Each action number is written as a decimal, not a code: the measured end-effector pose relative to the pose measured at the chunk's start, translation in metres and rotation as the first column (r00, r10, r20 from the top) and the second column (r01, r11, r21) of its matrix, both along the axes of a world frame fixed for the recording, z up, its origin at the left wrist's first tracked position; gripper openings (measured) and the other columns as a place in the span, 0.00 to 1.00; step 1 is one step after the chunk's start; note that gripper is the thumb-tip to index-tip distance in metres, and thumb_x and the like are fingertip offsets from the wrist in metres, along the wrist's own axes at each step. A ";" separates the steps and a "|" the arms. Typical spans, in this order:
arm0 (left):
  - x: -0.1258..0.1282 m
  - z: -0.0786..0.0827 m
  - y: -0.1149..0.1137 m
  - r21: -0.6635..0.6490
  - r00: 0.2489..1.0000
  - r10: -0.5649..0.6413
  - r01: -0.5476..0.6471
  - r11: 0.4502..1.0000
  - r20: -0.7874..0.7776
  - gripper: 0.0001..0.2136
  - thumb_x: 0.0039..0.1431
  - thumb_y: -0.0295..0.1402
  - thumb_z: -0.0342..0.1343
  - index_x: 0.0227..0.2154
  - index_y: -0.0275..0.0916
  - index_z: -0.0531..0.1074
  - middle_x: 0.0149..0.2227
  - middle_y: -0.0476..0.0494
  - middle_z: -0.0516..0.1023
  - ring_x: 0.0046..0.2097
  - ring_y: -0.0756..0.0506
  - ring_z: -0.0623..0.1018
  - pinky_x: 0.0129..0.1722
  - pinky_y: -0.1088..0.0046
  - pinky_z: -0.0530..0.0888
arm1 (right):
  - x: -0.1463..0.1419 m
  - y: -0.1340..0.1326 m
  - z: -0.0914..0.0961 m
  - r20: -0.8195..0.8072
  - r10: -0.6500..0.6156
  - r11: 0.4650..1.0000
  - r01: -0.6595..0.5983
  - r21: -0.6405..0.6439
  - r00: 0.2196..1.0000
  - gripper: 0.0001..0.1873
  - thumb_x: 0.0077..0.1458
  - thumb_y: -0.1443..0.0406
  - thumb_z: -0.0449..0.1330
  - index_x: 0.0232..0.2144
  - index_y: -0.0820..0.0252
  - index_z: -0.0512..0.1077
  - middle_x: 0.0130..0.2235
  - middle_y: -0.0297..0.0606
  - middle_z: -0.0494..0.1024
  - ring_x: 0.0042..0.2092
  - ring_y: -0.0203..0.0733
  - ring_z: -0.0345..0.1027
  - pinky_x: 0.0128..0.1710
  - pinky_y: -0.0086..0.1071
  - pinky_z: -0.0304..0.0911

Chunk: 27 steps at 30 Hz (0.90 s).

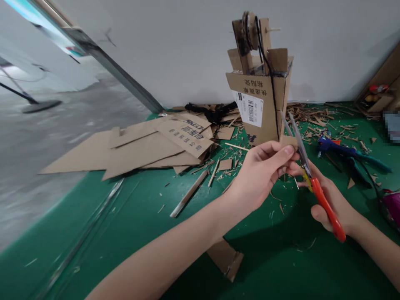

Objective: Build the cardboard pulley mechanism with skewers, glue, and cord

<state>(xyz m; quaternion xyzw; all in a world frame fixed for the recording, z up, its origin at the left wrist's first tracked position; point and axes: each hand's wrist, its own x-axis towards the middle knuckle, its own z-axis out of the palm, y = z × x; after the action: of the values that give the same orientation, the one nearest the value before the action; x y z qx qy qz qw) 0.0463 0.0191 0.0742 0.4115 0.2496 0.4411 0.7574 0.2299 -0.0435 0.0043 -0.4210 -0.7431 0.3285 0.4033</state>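
Observation:
Between the thumb and fingers of my left hand (265, 171) is a small piece of cardboard (288, 142). My right hand (331, 200) grips red-handled scissors (323, 204), whose blades point up and stand a little apart beside the cardboard piece. Whether the blades touch its edge I cannot tell. Behind my hands stands a cardboard box (265, 104) with a shipping label. On top of it, a round cardboard wheel (250, 31) sits between two uprights on a thin stick, and a black cord (272, 87) hangs down the box's front.
Flat cardboard sheets (140, 146) lie at the left, with black cord (212, 111) behind them. Cardboard scraps (315, 116) litter the green table (131, 233). A blue-and-teal glue gun (346, 154) rests at the right. Under my left forearm lies a cardboard strip (226, 258).

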 end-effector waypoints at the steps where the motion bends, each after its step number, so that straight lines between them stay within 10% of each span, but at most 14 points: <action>1: 0.001 0.000 0.000 -0.008 1.000 0.001 0.000 1.000 0.002 0.10 0.54 0.33 0.67 0.24 0.35 0.74 0.28 0.50 0.79 0.26 0.55 0.76 0.30 0.79 0.75 | 0.000 0.000 0.000 0.014 -0.001 1.000 0.001 0.009 1.000 0.54 0.56 0.33 0.48 0.73 0.55 0.44 0.69 0.54 0.59 0.65 0.64 0.61 0.57 0.57 0.66; 16: -0.007 0.007 -0.001 0.255 0.972 0.119 -0.065 0.965 -0.201 0.10 0.59 0.30 0.63 0.22 0.38 0.73 0.21 0.50 0.76 0.25 0.53 0.75 0.27 0.77 0.72 | 0.001 -0.003 -0.003 0.136 -0.107 0.994 0.102 0.046 0.985 0.55 0.55 0.32 0.46 0.71 0.60 0.47 0.55 0.55 0.73 0.52 0.59 0.71 0.43 0.49 0.73; 27: -0.005 0.008 -0.001 0.216 0.969 0.113 -0.064 0.974 -0.220 0.10 0.59 0.31 0.62 0.24 0.37 0.71 0.23 0.51 0.73 0.25 0.54 0.72 0.28 0.77 0.69 | 0.001 -0.004 -0.012 0.263 -0.315 0.934 0.249 0.256 0.912 0.40 0.62 0.42 0.53 0.64 0.62 0.58 0.30 0.36 0.77 0.26 0.41 0.72 0.27 0.33 0.72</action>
<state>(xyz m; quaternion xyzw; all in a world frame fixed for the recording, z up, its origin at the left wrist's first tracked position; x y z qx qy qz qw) 0.0410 0.0185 0.0821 0.5251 0.3066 0.4476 0.6557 0.2305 -0.0479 -0.0081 -0.5228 -0.7579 0.1158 0.3726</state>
